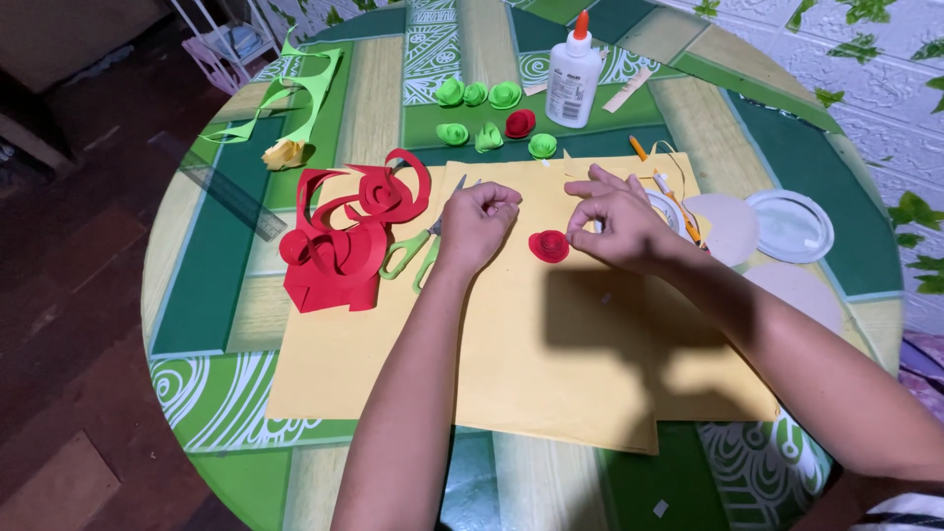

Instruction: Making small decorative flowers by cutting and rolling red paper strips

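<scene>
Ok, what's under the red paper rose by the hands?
The red paper rose lies on yellow paper sheets, which cover the round table. The right hand touches its edge; the left hand is beside it. The tabletop beneath the sheets is hidden.

Top center: white glue bottle [572, 74], green paper rosettes [479, 113]. Left: ruler [228, 194], red paper spirals [344, 231]. Right: round clear lid [790, 225].

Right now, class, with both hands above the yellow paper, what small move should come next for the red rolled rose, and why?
Probably the right hand should lower and pinch the red paper rose, which lies loose on the yellow paper sheet just beside its fingertips. Neither that hand nor the left hand visibly holds it, and finished green rolled roses are gathered near the glue bottle.
</scene>
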